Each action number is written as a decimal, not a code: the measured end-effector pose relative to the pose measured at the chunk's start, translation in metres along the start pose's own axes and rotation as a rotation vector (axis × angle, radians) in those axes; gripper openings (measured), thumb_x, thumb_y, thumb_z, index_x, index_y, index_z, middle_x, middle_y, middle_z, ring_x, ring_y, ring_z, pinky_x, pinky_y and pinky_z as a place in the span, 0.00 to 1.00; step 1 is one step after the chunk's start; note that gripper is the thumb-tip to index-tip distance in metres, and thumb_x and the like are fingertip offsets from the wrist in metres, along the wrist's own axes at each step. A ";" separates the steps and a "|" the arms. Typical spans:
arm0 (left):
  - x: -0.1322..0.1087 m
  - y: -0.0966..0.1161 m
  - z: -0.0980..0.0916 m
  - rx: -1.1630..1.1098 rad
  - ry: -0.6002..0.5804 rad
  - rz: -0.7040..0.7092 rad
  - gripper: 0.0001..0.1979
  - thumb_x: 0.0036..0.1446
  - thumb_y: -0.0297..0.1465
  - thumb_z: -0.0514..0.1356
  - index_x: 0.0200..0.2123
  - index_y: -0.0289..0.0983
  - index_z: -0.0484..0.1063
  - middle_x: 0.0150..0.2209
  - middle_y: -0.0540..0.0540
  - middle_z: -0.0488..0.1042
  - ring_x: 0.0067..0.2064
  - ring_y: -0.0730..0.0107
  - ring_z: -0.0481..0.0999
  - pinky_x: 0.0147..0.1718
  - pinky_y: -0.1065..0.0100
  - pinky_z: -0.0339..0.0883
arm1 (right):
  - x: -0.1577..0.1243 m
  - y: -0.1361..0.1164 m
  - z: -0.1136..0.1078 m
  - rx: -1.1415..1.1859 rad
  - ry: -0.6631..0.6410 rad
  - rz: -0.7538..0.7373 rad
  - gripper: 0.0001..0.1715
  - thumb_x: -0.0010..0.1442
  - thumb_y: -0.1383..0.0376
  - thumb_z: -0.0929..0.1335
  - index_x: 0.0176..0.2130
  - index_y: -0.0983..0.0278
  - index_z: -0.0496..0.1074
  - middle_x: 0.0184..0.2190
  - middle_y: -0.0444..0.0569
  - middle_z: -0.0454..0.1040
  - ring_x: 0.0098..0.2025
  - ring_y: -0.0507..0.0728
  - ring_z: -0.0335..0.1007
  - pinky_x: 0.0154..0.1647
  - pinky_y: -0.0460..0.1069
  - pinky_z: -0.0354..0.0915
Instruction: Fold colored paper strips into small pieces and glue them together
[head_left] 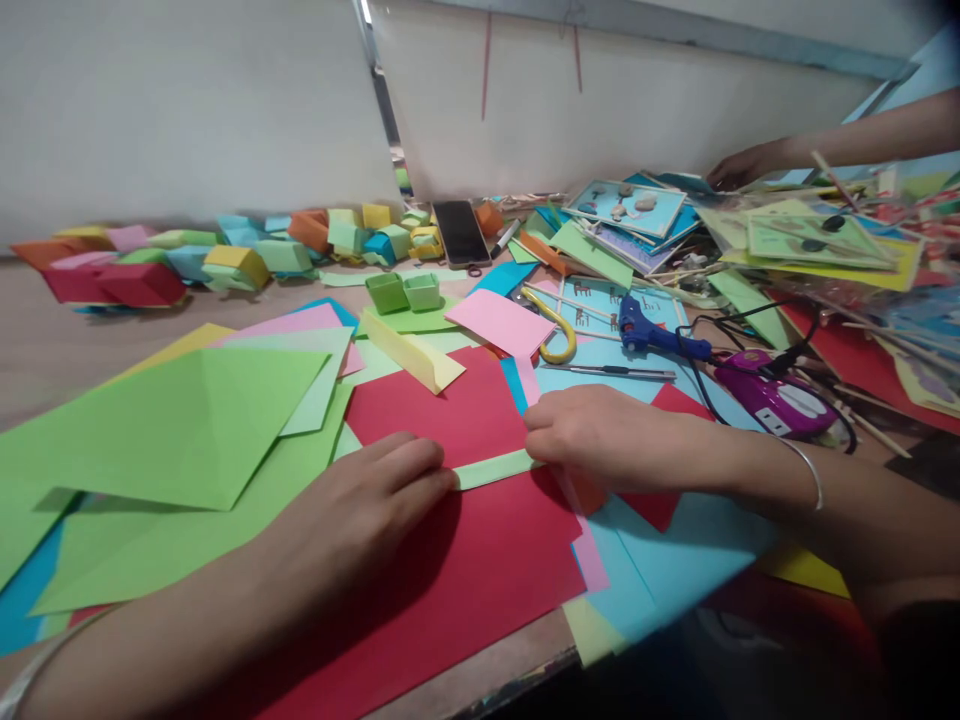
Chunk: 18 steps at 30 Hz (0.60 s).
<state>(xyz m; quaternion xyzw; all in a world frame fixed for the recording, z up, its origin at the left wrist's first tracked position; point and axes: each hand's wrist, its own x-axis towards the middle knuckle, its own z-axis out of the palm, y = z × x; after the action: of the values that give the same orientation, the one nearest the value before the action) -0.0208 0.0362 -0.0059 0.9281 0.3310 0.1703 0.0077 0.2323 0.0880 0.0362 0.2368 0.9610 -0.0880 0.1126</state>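
Observation:
A narrow folded light green paper strip (491,468) lies across a red sheet (465,560) at the near edge of the table. My left hand (367,500) presses down on the strip's left end with its fingers held together. My right hand (592,435) pinches the strip's right end, fingers curled; a silver bangle circles that wrist. Both hands rest on the paper, and the strip spans the gap between them.
Large green sheets (180,430) lie at the left, and pink paper (499,322), a folded yellow piece (416,355) and two small green boxes (405,291) sit behind. A blue glue gun (652,335), a phone (460,233), scissors and card piles crowd the right. Another person's hand (746,165) reaches in at the far right.

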 end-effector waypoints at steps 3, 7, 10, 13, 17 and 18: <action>0.003 -0.003 0.000 -0.057 -0.006 0.019 0.16 0.64 0.22 0.49 0.34 0.35 0.76 0.30 0.44 0.74 0.28 0.70 0.72 0.27 0.69 0.65 | -0.001 0.004 0.003 0.084 0.007 0.017 0.07 0.54 0.77 0.67 0.28 0.66 0.68 0.28 0.44 0.66 0.28 0.51 0.52 0.25 0.48 0.43; 0.010 -0.006 -0.002 -0.217 -0.019 -0.085 0.14 0.65 0.25 0.50 0.32 0.35 0.75 0.30 0.45 0.75 0.28 0.71 0.73 0.26 0.71 0.65 | -0.004 0.006 0.001 0.056 0.019 0.018 0.07 0.58 0.76 0.65 0.34 0.66 0.70 0.31 0.46 0.68 0.26 0.50 0.50 0.25 0.48 0.42; 0.012 -0.006 -0.003 -0.303 -0.029 -0.148 0.14 0.65 0.26 0.51 0.31 0.36 0.75 0.29 0.46 0.75 0.28 0.72 0.73 0.26 0.73 0.65 | -0.005 0.007 -0.001 0.012 -0.007 0.049 0.07 0.62 0.73 0.63 0.37 0.66 0.69 0.31 0.47 0.69 0.25 0.51 0.50 0.24 0.48 0.42; 0.012 -0.005 -0.003 -0.312 -0.006 -0.176 0.14 0.65 0.27 0.51 0.31 0.36 0.74 0.29 0.46 0.75 0.28 0.72 0.73 0.27 0.72 0.65 | -0.002 0.008 0.000 -0.009 0.025 0.070 0.08 0.64 0.73 0.62 0.35 0.65 0.68 0.29 0.46 0.69 0.26 0.51 0.52 0.24 0.48 0.42; 0.011 -0.006 -0.001 -0.297 0.039 -0.228 0.10 0.62 0.26 0.52 0.30 0.37 0.71 0.26 0.49 0.73 0.26 0.73 0.71 0.25 0.73 0.63 | 0.004 0.008 0.005 -0.088 0.026 0.142 0.06 0.61 0.73 0.64 0.33 0.65 0.68 0.28 0.45 0.70 0.23 0.50 0.47 0.24 0.49 0.39; 0.010 -0.006 0.000 -0.299 0.044 -0.244 0.10 0.61 0.26 0.53 0.29 0.37 0.71 0.25 0.50 0.72 0.26 0.74 0.70 0.24 0.74 0.62 | 0.005 0.007 0.006 -0.110 0.014 0.154 0.06 0.61 0.73 0.64 0.33 0.65 0.69 0.27 0.45 0.70 0.22 0.50 0.46 0.24 0.49 0.38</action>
<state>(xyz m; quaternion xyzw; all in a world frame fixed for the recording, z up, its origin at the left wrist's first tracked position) -0.0173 0.0472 -0.0038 0.8658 0.4121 0.2355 0.1587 0.2326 0.0953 0.0282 0.3040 0.9441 -0.0245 0.1250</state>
